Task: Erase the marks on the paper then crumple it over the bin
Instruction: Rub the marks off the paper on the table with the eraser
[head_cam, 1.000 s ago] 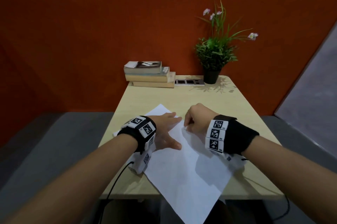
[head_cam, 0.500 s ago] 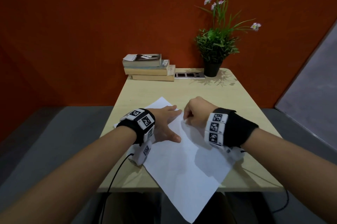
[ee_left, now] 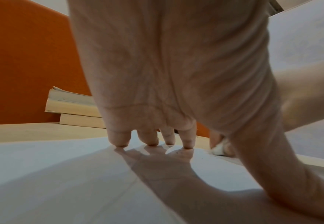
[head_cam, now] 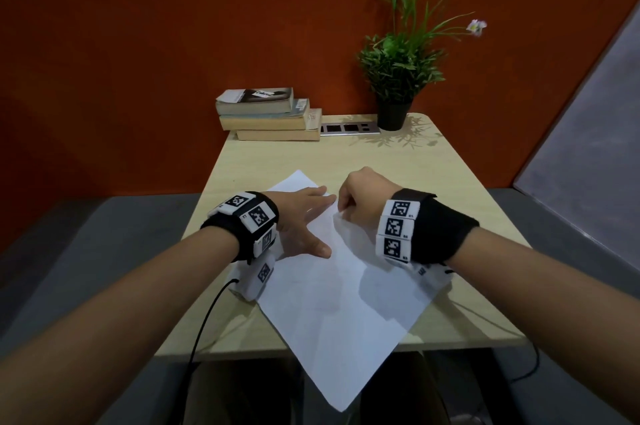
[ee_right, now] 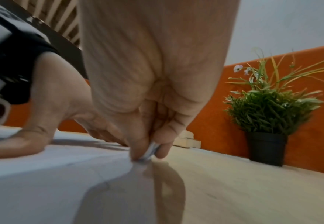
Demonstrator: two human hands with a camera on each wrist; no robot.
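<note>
A white sheet of paper (head_cam: 332,300) lies slanted on the light wooden table (head_cam: 381,161), with its near corner hanging over the front edge. My left hand (head_cam: 304,220) presses flat on the paper's far left part, fingers spread and straight (ee_left: 149,139). My right hand (head_cam: 360,199) is curled and pinches a small white eraser (ee_right: 150,152) against the paper near its right edge. The same eraser (ee_left: 219,147) shows beyond the left palm. Faint pencil lines (ee_right: 101,175) run across the sheet. No bin is in view.
Three stacked books (head_cam: 270,115) sit at the table's far edge against the orange wall. Beside them lie a flat socket strip (head_cam: 349,129) and a potted plant (head_cam: 398,78) in a black pot. A black cable (head_cam: 204,324) drops off the front left edge.
Both hands keep their places on the paper; the right hand shifts only slightly. The head view has tilted, so the table sits a little higher in the picture.
</note>
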